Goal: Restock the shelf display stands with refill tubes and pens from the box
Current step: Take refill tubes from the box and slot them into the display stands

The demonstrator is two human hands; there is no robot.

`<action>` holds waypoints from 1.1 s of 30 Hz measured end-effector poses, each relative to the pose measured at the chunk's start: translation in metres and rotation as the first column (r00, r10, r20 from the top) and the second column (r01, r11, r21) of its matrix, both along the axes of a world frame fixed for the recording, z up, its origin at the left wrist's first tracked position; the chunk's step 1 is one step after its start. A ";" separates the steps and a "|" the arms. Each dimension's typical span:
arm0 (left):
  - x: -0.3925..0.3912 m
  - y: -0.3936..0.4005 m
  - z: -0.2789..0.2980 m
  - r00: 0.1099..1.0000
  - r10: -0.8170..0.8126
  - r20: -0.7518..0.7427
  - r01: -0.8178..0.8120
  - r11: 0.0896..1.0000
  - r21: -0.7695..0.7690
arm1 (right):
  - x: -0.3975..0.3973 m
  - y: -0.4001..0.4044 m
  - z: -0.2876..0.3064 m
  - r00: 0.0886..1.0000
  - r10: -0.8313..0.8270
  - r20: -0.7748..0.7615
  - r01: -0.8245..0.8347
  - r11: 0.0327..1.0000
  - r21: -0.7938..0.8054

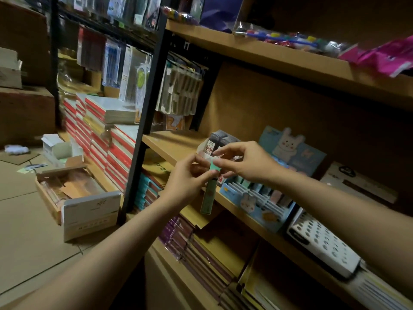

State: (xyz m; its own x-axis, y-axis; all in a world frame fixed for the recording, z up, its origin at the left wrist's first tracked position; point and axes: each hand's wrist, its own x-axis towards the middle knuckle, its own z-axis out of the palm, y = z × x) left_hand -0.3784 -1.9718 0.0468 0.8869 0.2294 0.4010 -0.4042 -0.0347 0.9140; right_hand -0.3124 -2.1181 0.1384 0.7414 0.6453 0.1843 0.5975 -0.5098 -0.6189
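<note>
Both hands meet just in front of the middle shelf (pixel 169 148). The left hand (pixel 187 173) pinches the top of a green tube (pixel 209 193) that hangs down past the shelf edge, while the right hand (pixel 241 162) pinches its cap end, probably steadying it for slotting. Just behind stands the blue rabbit stand (pixel 257 198), its slots partly filled. A dark stand (pixel 220 142) crowds the left. The open box (pixel 67 191) sits on the floor, well apart.

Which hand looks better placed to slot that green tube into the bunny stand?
Probably the right hand: it pinches the green tube's top and is nearer the bunny stand. The left hand steadies the tube from the far side.
</note>
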 end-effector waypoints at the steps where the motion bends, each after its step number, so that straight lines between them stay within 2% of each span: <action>1: 0.001 -0.003 0.000 1.000 -0.013 0.019 0.013 1.000 0.019 | -0.002 -0.004 0.000 0.999 -0.026 0.045 0.027 0.999 -0.027; 4: 0.009 -0.015 -0.001 0.998 -0.043 0.039 0.041 0.998 0.051 | -0.004 -0.016 0.008 0.983 -0.090 0.159 0.111 0.985 -0.130; 6: 0.016 -0.023 -0.005 0.999 -0.002 0.055 -0.005 0.990 0.142 | -0.002 -0.026 0.020 0.972 -0.156 0.176 0.172 0.982 -0.077; 7: 0.020 -0.026 -0.008 0.997 0.041 0.068 -0.057 0.966 0.252 | 0.000 -0.032 0.028 0.962 -0.209 0.178 0.215 0.976 -0.015; 9: 0.027 -0.030 -0.018 0.994 0.089 0.065 -0.109 0.861 0.496 | 0.007 -0.048 0.044 0.910 -0.330 0.250 0.319 0.944 0.081; 10: 0.028 -0.032 -0.024 0.996 0.085 0.023 -0.083 0.805 0.588 | 0.011 -0.055 0.050 0.868 -0.379 0.319 0.370 0.924 0.094; 12: 0.030 -0.034 -0.036 0.995 0.059 -0.084 0.016 0.721 0.693 | 0.018 -0.066 0.052 0.790 -0.436 0.430 0.445 0.891 0.086; 14: 0.031 -0.036 -0.048 0.988 0.034 -0.153 0.096 0.642 0.761 | 0.022 -0.067 0.044 0.767 -0.454 0.453 0.473 0.878 0.079; 18: 0.032 -0.037 -0.056 0.988 0.033 -0.153 0.108 0.560 0.822 | 0.029 -0.059 0.021 0.764 -0.448 0.464 0.463 0.882 0.088; 23: 0.031 -0.036 -0.062 0.995 0.029 -0.092 0.059 0.572 0.818 | 0.035 -0.049 0.008 0.769 -0.414 0.488 0.443 0.895 0.062; 27: 0.030 -0.035 -0.067 0.995 -0.017 -0.102 0.095 0.553 0.828 | 0.038 -0.043 0.004 0.763 -0.420 0.492 0.450 0.891 0.063; 33: 0.031 -0.034 -0.069 0.995 -0.046 -0.092 0.102 0.577 0.810 | 0.038 -0.037 -0.009 0.731 -0.448 0.514 0.487 0.871 0.066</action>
